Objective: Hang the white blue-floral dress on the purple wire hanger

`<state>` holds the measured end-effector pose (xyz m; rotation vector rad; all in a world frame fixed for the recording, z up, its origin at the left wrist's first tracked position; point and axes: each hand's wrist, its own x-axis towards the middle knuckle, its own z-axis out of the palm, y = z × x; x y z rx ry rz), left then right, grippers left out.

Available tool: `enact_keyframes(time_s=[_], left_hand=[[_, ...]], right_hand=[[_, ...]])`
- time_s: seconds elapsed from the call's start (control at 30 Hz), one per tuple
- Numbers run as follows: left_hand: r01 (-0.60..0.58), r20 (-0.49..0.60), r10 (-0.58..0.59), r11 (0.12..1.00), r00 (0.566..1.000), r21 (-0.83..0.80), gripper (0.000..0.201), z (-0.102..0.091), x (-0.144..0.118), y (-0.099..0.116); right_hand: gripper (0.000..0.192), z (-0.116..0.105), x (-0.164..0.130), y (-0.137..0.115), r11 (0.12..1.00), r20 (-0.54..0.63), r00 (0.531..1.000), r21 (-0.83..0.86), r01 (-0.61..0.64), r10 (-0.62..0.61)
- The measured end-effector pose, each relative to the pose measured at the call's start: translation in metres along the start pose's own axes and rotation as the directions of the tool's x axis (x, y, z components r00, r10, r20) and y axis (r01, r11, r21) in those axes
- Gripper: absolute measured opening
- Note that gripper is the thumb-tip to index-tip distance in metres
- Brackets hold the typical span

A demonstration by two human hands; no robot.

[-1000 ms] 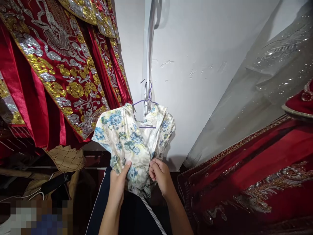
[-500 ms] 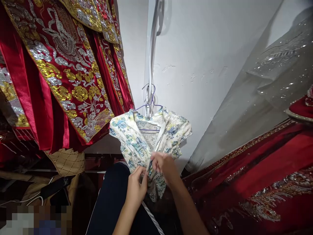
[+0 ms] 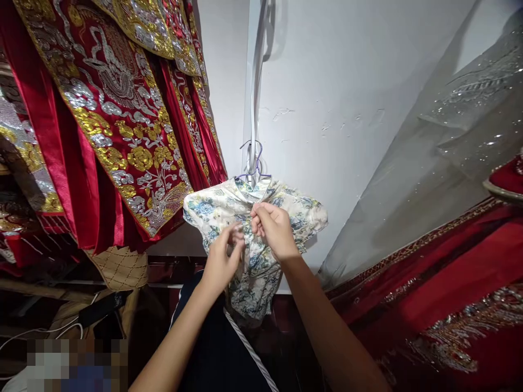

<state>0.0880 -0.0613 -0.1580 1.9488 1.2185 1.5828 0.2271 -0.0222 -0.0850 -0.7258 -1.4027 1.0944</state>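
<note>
A small short-sleeved shirt, cream with blue and yellow-green flowers, hangs in front of me on a thin purple wire hanger. My right hand is closed in a pinch at the upper front of the shirt, just under the collar, where its edge seems to be between thumb and fingers. Just left of it, my left hand hovers before the shirt front with thumb and fingers apart, a little blurred. The shirt's neckline is drawn together, and my hands hide part of its front.
Red garments with gold and silver embroidery hang on the left. A white strap runs down the wall to the hanger. At right stand a sheer sparkling garment and red beaded fabric. A tan quilted cloth is lower left.
Both hands have risen from the shirt's lower front towards the collar. The left hand has let go of the cloth. The open V-neck has been drawn closed, and the shirt front hangs flatter.
</note>
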Motion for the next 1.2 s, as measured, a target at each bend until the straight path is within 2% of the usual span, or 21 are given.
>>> enact_keyframes(time_s=[0.07,0.17,0.27,0.4,0.5,0.6,0.7,0.77,0.8,0.87,0.9,0.93,0.97,1.0,1.1,1.17,1.2], left_hand=[[-0.121,-0.064,0.123,0.992,0.990,0.037,0.043,-0.009,0.034,0.027],[-0.265,0.010,0.268,0.946,0.963,0.190,0.024,-0.017,0.073,0.051],[-0.322,0.044,0.324,0.899,0.945,0.296,0.018,-0.018,0.087,0.054],[-0.258,-0.088,0.304,0.905,0.949,0.338,0.014,-0.016,0.080,0.042],[-0.163,-0.271,0.238,0.949,0.933,0.271,0.015,-0.024,0.077,0.033],[-0.126,-0.493,0.155,0.988,0.856,0.092,0.017,-0.049,0.087,0.019],[-0.102,-0.623,0.005,0.987,0.782,-0.120,0.016,-0.081,0.100,-0.006],[-0.041,-0.633,-0.193,0.941,0.750,-0.335,0.017,-0.092,0.098,-0.031],[0.005,-0.606,-0.312,0.891,0.732,-0.454,0.019,-0.093,0.091,-0.044],[0.107,-0.514,-0.505,0.777,0.694,-0.620,0.023,-0.080,0.067,-0.072],[0.150,-0.496,-0.537,0.767,0.682,-0.624,0.025,-0.069,0.051,-0.084],[0.189,-0.486,-0.517,0.797,0.704,-0.574,0.025,-0.056,0.033,-0.095],[0.272,-0.406,-0.495,0.827,0.769,-0.493,0.025,-0.041,0.016,-0.104],[0.360,-0.254,-0.475,0.847,0.842,-0.390,0.027,-0.027,0.000,-0.110],[0.410,0.000,-0.427,0.869,0.904,-0.276,0.028,0.000,-0.027,-0.110],[0.357,0.071,-0.351,0.898,0.934,-0.257,0.026,0.003,-0.026,-0.096],[0.309,0.072,-0.301,0.911,0.951,-0.274,0.025,0.003,-0.023,-0.087]], right_hand=[[0.026,-0.001,-0.001,-0.001,1.000,0.011,1.000,-0.026,0.015,-0.015],[0.027,-0.005,0.004,-0.005,0.996,0.018,0.998,-0.064,0.069,-0.068],[0.031,-0.008,0.007,0.001,0.986,-0.029,0.991,-0.106,0.126,-0.129],[0.033,-0.005,0.006,0.026,0.988,-0.074,0.992,-0.120,0.093,-0.102],[0.032,-0.005,0.005,0.046,0.984,-0.083,0.995,-0.170,0.047,-0.062],[0.034,-0.012,-0.002,0.062,0.979,-0.087,0.996,-0.202,-0.006,-0.011],[0.033,-0.019,-0.019,0.071,0.985,-0.071,0.996,-0.156,-0.073,0.062],[0.032,-0.018,-0.034,0.071,0.985,-0.038,0.994,-0.137,-0.108,0.103],[0.031,-0.016,-0.042,0.071,0.984,-0.015,0.993,-0.135,-0.114,0.113],[0.031,-0.011,-0.056,0.069,0.987,0.029,0.993,-0.121,-0.109,0.113],[0.031,-0.009,-0.063,0.069,0.989,0.038,0.993,-0.102,-0.108,0.113],[0.032,-0.008,-0.069,0.069,0.990,0.032,0.993,-0.079,-0.115,0.118],[0.032,-0.008,-0.074,0.071,0.990,0.017,0.991,-0.059,-0.132,0.133],[0.032,-0.010,-0.080,0.073,0.987,-0.001,0.988,-0.050,-0.153,0.154],[0.035,-0.025,-0.095,0.082,0.967,-0.010,0.972,-0.105,-0.233,0.233],[0.039,-0.039,-0.106,0.090,0.946,0.013,0.960,-0.177,-0.272,0.278],[0.041,-0.046,-0.111,0.094,0.931,0.033,0.953,-0.226,-0.287,0.302]])
